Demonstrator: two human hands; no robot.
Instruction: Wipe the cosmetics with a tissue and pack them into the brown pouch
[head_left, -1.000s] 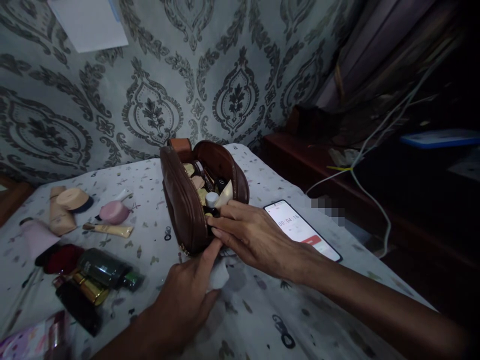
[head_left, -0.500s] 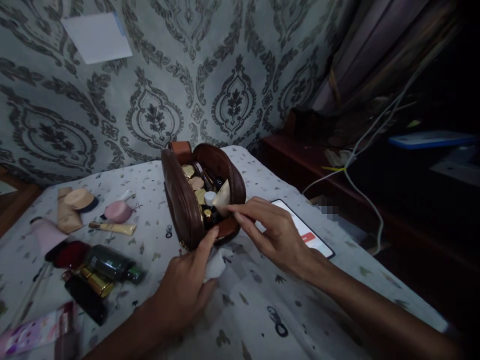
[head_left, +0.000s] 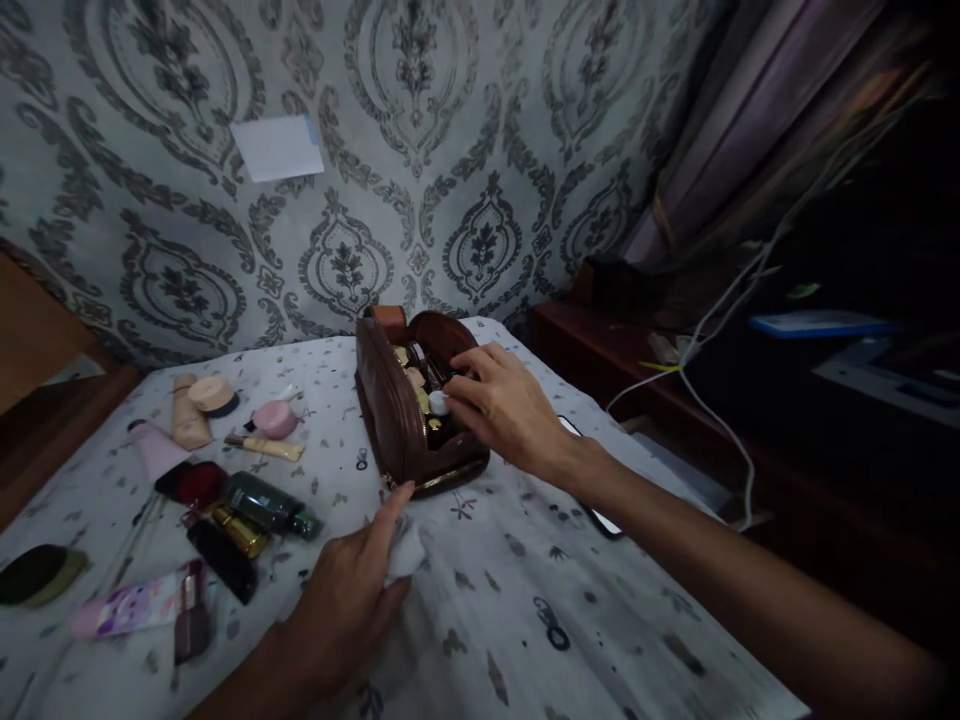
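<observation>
Through the head camera I have the brown bag (head_left: pixel 390 405) near the middle of the view, standing unzipped on the patterned cloth (head_left: pixel 480 640) close to the wall. Its mouth gapes upward, which I take to be why small items can be reached from above; a white-topped jar (head_left: pixel 438 402) shows among them.

The right hand (head_left: pixel 469 385) comes over the bag's right edge with fingers bent and bunched at the opening, beside that jar. The fingertips are partly hidden, so I cannot tell whether they grip anything. The left hand (head_left: pixel 360 575) lies low in front, index finger stretched to the bag's near corner, thumb apart; that touch could help steady the bag. A crumpled white piece (head_left: pixel 405 552) sits at its thumb side, and I can't tell whether it is pinched or just lying there.

Left of the bag, the green bottle (head_left: pixel 262 503), gold tube (head_left: pixel 244 530) and pink tube (head_left: pixel 159 452) lie loosely on their sides, apart from the bag, probably so each can be picked out singly. The phone (head_left: pixel 606 524) is mostly hidden behind the right forearm.
</observation>
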